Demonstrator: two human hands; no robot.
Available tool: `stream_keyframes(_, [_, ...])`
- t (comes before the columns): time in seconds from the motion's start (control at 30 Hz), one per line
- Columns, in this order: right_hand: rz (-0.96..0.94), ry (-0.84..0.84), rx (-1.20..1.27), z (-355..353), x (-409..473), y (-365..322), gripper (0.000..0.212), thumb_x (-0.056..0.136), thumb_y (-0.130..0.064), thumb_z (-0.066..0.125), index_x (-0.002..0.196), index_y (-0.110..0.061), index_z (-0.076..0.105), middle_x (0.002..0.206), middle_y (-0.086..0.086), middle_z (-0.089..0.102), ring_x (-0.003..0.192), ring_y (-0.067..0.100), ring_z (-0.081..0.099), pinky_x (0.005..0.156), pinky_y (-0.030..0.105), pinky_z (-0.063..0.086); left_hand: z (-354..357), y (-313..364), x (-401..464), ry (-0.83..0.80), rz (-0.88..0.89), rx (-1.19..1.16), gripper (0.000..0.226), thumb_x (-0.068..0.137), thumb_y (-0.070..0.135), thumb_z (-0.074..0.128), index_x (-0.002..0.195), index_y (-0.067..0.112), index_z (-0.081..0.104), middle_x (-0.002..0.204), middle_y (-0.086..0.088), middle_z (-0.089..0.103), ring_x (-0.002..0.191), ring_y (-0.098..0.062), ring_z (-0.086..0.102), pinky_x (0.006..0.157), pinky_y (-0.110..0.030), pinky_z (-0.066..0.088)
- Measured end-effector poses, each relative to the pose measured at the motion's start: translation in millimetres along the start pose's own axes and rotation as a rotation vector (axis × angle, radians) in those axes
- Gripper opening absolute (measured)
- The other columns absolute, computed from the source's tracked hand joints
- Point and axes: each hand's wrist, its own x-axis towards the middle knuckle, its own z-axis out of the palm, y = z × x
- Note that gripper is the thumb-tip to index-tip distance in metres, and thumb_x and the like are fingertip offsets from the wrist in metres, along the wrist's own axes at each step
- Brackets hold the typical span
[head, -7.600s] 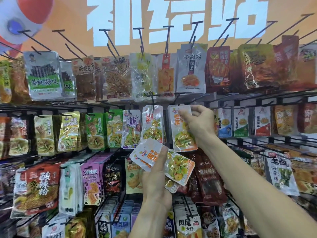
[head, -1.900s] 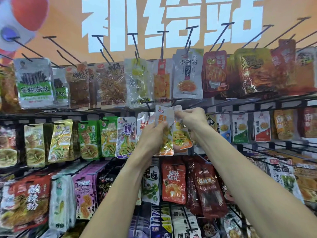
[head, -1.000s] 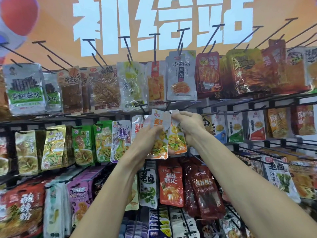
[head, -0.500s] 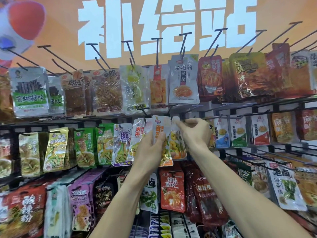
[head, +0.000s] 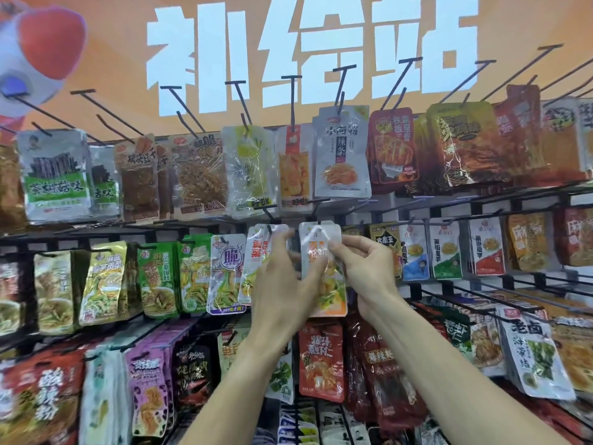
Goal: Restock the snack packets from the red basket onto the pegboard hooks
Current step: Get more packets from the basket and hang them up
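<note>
Both hands are raised at the middle row of the pegboard. My right hand [head: 362,271] pinches the upper right edge of a white and orange snack packet [head: 322,252], whose top hole sits at a black hook [head: 316,208]. My left hand [head: 282,284] has its fingers against the same packet's left side and lower front. To its left hangs a second packet of the same kind [head: 258,252], partly covered by my left fingers. The red basket is out of view.
Rows of hanging snack packets fill the rack: green packets [head: 157,281] to the left, small white packets [head: 446,248] to the right, red packets [head: 321,361] below. Several bare black hooks [head: 292,97] jut out along the top, under an orange sign [head: 321,49].
The spare packets that my left hand held fanned out several seconds ago are gone from it. The orange packet now hangs straight at the hook, and both hands have shifted slightly right.
</note>
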Motion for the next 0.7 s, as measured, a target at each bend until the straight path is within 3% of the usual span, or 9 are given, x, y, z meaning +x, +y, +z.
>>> stream_keyframes(0.1, [-0.033, 0.05, -0.038, 6.6, 16.2, -1.7, 0.013, 0.087, -0.01, 0.083, 0.097, -0.013, 0.075, 0.092, 0.006, 0.08, 0.089, 0.022, 0.078, 0.087, 0.044, 0.063, 2.0, -5.0, 18.0, 0.033, 0.148, 0.117, 0.061, 0.1, 0.04, 0.068, 0.152, 0.048, 0.037, 0.112, 0.01, 0.065, 0.086, -0.015, 0.072, 0.076, -0.044, 0.063])
stream_keyframes(0.23, [-0.084, 0.086, -0.093, 12.8, 28.7, -1.9, 0.015, 0.084, -0.015, 0.086, 0.092, -0.018, 0.074, 0.089, 0.002, 0.079, 0.087, 0.017, 0.077, 0.082, 0.034, 0.062, 5.8, -7.0, 36.6, -0.011, 0.143, 0.227, 0.053, 0.102, 0.034, 0.065, 0.152, 0.038, 0.049, 0.118, 0.0, 0.061, 0.109, -0.025, 0.063, 0.09, -0.036, 0.051])
stream_keyframes(0.4, [-0.101, 0.124, -0.163, 13.4, 31.8, -5.5, 0.023, 0.082, -0.015, 0.088, 0.098, -0.016, 0.071, 0.084, 0.001, 0.078, 0.082, 0.015, 0.076, 0.067, 0.025, 0.056, 10.7, -8.2, 41.5, -0.042, 0.126, 0.275, 0.052, 0.102, 0.034, 0.064, 0.153, 0.028, 0.054, 0.118, -0.005, 0.059, 0.115, -0.025, 0.056, 0.089, -0.028, 0.039])
stream_keyframes(0.47, [-0.16, 0.136, -0.217, 11.9, 29.5, -5.8, 0.027, 0.083, -0.014, 0.086, 0.099, -0.021, 0.064, 0.081, 0.001, 0.076, 0.078, 0.014, 0.075, 0.065, 0.027, 0.056, 12.1, -10.3, 41.4, -0.041, 0.123, 0.269, 0.052, 0.103, 0.034, 0.063, 0.153, 0.028, 0.054, 0.121, -0.008, 0.059, 0.117, -0.027, 0.055, 0.092, -0.031, 0.042])
stream_keyframes(0.57, [-0.28, 0.122, -0.324, 11.2, 29.7, -1.9, 0.026, 0.088, -0.019, 0.08, 0.094, -0.032, 0.058, 0.076, 0.0, 0.073, 0.073, 0.017, 0.072, 0.067, 0.044, 0.061, 14.5, -10.3, 44.0, -0.034, 0.119, 0.288, 0.052, 0.102, 0.034, 0.061, 0.153, 0.029, 0.053, 0.121, -0.011, 0.061, 0.12, -0.031, 0.056, 0.098, -0.038, 0.044])
stream_keyframes(0.7, [-0.358, 0.037, -0.378, 12.3, 28.8, 3.6, 0.018, 0.098, -0.028, 0.07, 0.111, -0.039, 0.075, 0.074, -0.01, 0.069, 0.071, 0.013, 0.066, 0.073, 0.04, 0.058, 16.3, -6.3, 44.1, -0.062, 0.107, 0.32, 0.063, 0.102, 0.03, 0.059, 0.161, 0.029, 0.04, 0.142, -0.017, 0.057, 0.14, -0.033, 0.046, 0.11, -0.041, 0.04])
